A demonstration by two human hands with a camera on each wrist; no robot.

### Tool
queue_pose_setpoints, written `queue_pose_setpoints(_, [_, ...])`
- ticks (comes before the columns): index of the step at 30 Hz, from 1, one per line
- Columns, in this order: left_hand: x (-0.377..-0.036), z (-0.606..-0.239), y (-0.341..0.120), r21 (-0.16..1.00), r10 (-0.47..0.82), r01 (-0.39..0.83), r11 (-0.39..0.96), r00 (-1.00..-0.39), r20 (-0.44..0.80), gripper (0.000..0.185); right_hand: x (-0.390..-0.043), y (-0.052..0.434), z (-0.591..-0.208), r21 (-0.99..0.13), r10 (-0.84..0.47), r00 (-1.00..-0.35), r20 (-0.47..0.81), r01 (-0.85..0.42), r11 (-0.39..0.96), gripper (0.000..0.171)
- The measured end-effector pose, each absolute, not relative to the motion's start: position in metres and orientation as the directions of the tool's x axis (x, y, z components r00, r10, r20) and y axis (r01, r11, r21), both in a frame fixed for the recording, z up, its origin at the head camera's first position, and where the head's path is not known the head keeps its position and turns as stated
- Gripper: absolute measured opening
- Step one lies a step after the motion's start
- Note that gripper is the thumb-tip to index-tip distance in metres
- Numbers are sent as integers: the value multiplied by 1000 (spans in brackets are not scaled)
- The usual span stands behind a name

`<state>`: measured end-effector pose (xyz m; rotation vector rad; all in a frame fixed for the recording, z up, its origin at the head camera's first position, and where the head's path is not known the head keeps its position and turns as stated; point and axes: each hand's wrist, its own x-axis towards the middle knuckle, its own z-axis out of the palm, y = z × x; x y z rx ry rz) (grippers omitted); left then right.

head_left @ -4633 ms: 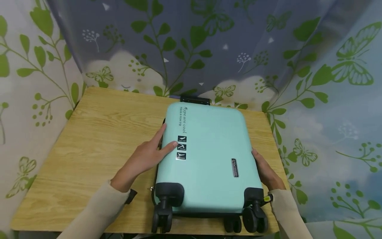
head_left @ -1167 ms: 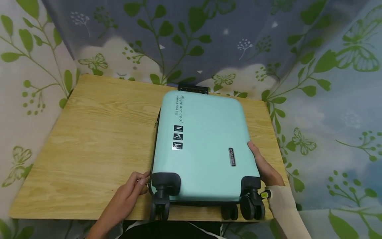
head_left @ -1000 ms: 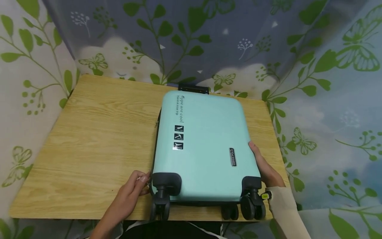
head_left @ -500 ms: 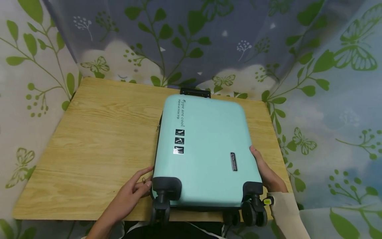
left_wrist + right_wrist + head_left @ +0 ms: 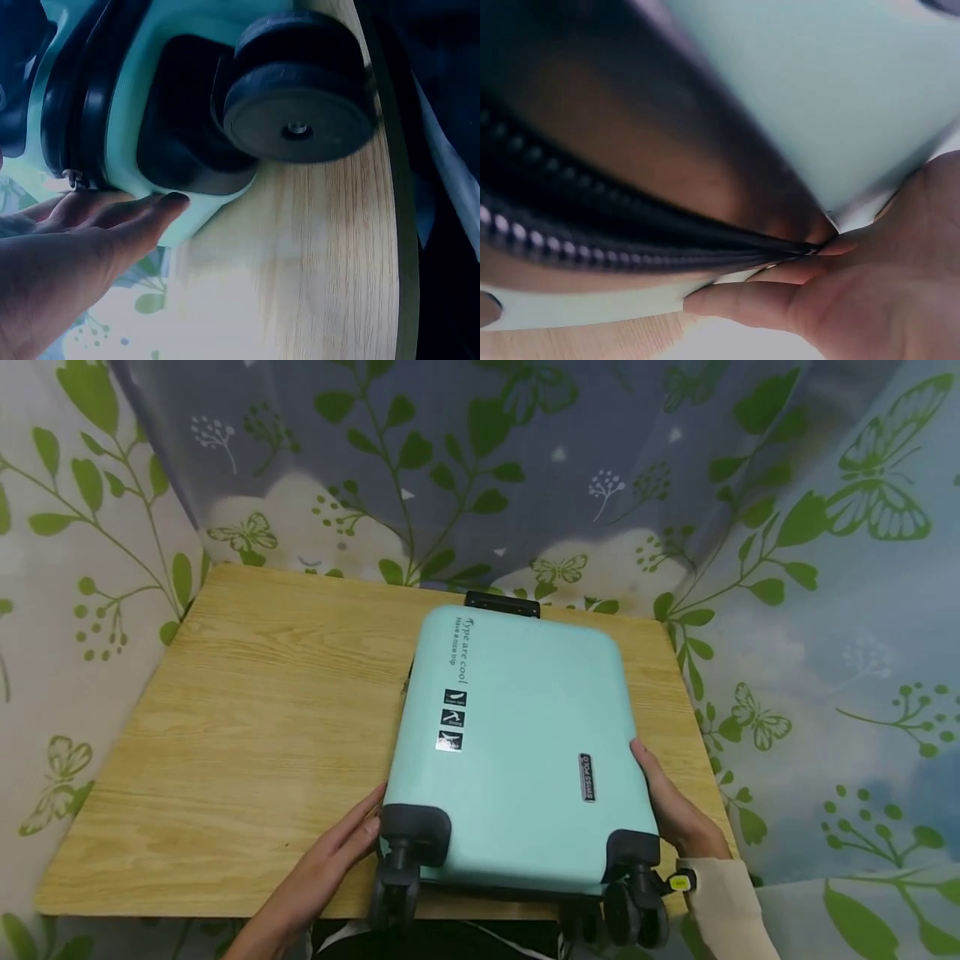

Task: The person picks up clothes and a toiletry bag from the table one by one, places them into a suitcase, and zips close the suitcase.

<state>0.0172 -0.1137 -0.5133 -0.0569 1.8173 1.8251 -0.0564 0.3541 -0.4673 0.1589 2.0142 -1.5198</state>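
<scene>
A mint-green hard suitcase [image 5: 517, 735] lies flat on the wooden table [image 5: 247, 718], its wheels toward me. My left hand [image 5: 337, 852] is at its near left corner, straight fingers touching the shell beside the black wheel housing [image 5: 416, 827]. In the left wrist view, the left hand [image 5: 75, 255] lies below the shell [image 5: 124, 139], near a wheel [image 5: 300, 105] and a small zipper pull [image 5: 73, 178]. My right hand [image 5: 675, 810] rests along the right side, thumb on the top edge. In the right wrist view, the right hand [image 5: 885, 285] has its fingertips at the zipper seam [image 5: 555, 240].
The suitcase's black handle [image 5: 501, 603] points at the leaf-printed curtain [image 5: 487, 468] that surrounds the table. Its near wheels [image 5: 637, 914] hang over the front edge. Bare wood [image 5: 322, 255] stretches to the left of the case.
My left hand was curled at the zipper by the near left corner; now its fingers lie straight against that corner. The suitcase's near end has swung slightly. The right hand stays put.
</scene>
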Motion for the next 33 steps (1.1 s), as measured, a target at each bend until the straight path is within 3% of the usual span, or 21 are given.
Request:
queue_pose_setpoints(10, [1,-519,-128,936,391,-351,7,-861,-325,62,-45,348,-465,-840,-329,-776,-539,462,285,83])
queue_pose_setpoints(23, [-44,-521,-158,959,479,-282,5,-841,-250,62,-34,338,-464,-893,-476,-756,-449,381,238,71])
queue_pose_setpoints(33, [-86,-519,-175,903,488,-430,20,-784,-384,56,-32,330,-464,-900,-469,-768,-435,387,200,60])
